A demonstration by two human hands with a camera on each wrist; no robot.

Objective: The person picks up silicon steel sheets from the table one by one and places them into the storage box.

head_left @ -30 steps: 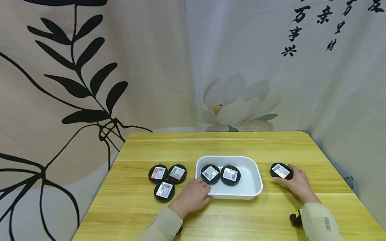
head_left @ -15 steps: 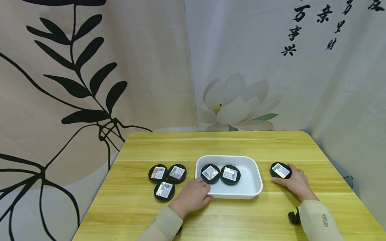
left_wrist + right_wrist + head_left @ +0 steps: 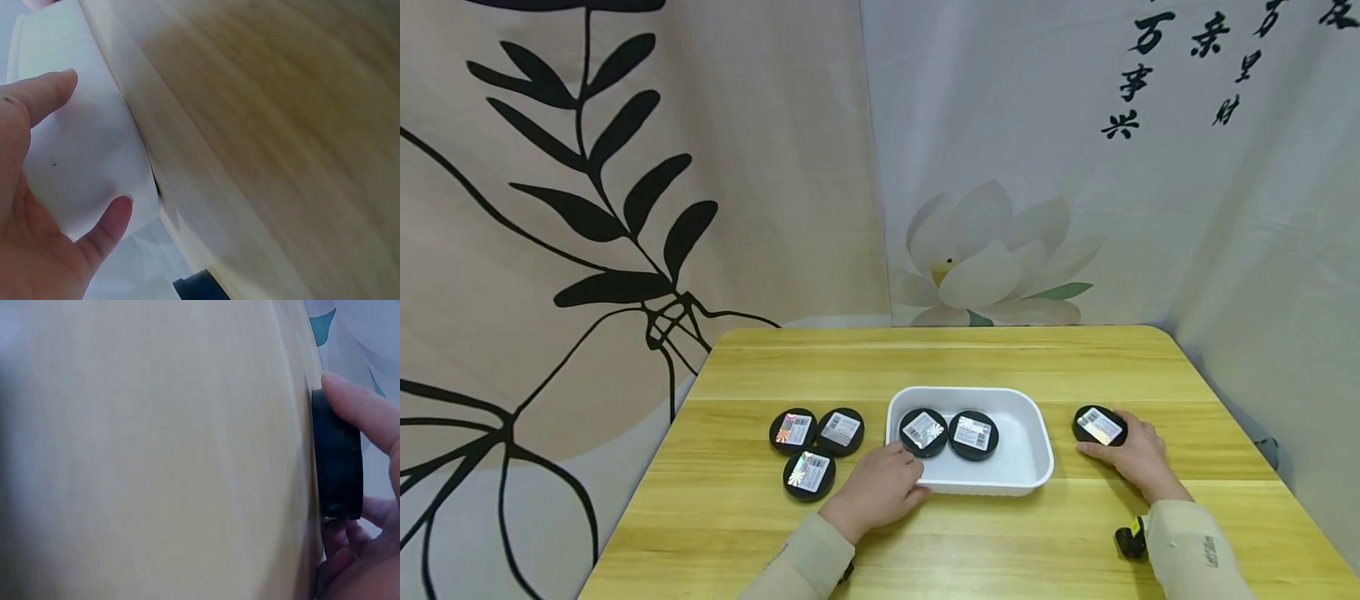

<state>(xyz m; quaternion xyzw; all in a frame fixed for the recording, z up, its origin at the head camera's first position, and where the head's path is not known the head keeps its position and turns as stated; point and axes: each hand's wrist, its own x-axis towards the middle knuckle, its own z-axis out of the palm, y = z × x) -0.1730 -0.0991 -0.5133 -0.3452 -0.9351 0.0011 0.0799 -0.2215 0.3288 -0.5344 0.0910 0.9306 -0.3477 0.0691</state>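
Toward the right of the table (image 3: 1000,542), my right hand (image 3: 1138,454) pinches a black disc (image 3: 1099,425), fingers clamped on its edge, probably for the surest hold; my left hand (image 3: 880,492) grips the white tray (image 3: 1022,454) near its left corner, likely to steady it; two discs (image 3: 973,436) lie inside, three more discs (image 3: 809,474) left of it.

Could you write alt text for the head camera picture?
A person's right hand grips a labelled black disc; the left hand holds a white tray by its near left corner. Two similar discs lie in the tray, three more left of it on the wooden table.
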